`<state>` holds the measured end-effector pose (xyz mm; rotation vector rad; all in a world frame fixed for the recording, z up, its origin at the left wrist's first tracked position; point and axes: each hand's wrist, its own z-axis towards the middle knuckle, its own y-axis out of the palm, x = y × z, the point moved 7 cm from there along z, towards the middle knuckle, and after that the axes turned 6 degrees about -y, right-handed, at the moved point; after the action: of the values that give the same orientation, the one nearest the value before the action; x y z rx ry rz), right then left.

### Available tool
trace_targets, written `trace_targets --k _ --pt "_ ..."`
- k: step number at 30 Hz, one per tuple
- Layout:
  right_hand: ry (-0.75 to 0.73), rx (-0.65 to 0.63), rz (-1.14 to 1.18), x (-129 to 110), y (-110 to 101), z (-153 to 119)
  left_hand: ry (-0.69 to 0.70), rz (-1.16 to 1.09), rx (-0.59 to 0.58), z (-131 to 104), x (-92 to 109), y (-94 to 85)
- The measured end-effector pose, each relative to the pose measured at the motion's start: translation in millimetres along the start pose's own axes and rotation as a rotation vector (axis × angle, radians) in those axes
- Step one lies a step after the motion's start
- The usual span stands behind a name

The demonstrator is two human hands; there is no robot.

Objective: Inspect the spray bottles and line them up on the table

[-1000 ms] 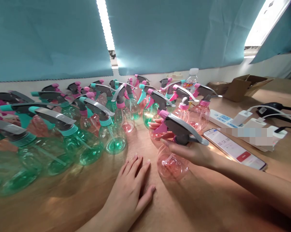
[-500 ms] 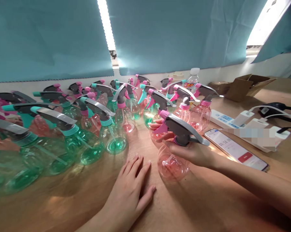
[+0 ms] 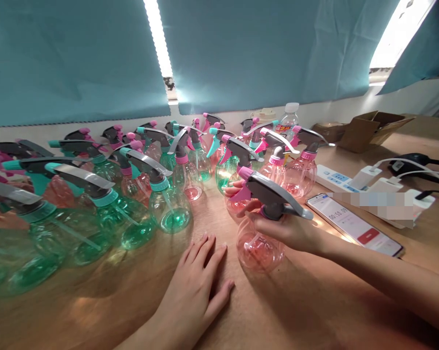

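The pink spray bottle was upright in the right hand, which was curled round its neck, thumb on the near side and fingers behind. Whether its base touched the wooden table could not be told. The left hand lay flat on the tabletop, palm down, fingers slightly spread and holding nothing, just left of that bottle and apart from it.

Three pink-headed spray bottles stood close behind the held one. In the nearest row on the left, three green spray bottles showed their teal collars; further green bases there belonged to bottles cut off by the edge. Farther back the mixed pink and teal heads overlapped too much for a sure count.

To the right lay one smartphone, its digits blurred, and one power strip, partly covered by a pixelated patch, with at least two white chargers. One clear plastic bottle, half hidden, and one open cardboard carton stood behind.
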<state>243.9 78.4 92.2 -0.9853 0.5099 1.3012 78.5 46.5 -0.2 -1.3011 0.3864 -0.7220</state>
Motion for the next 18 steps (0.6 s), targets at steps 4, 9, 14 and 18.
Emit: trace_targets --k 4,9,14,18 --pt "-0.006 0.009 -0.038 -0.8 -0.9 1.4 -0.003 -0.008 -0.009 -0.9 0.4 -0.9" --pt "-0.012 0.008 -0.026 0.0 -0.3 1.3 -0.009 -0.009 -0.012 -0.8 -0.1 -1.5" --pt "-0.003 -0.014 0.0 -1.1 0.1 1.3 -0.016 -0.009 -0.022 0.5 0.9 -3.6" --pt "0.018 -0.034 0.028 -1.3 0.8 2.0 -0.012 -0.01 -0.016 0.1 0.9 -3.8"
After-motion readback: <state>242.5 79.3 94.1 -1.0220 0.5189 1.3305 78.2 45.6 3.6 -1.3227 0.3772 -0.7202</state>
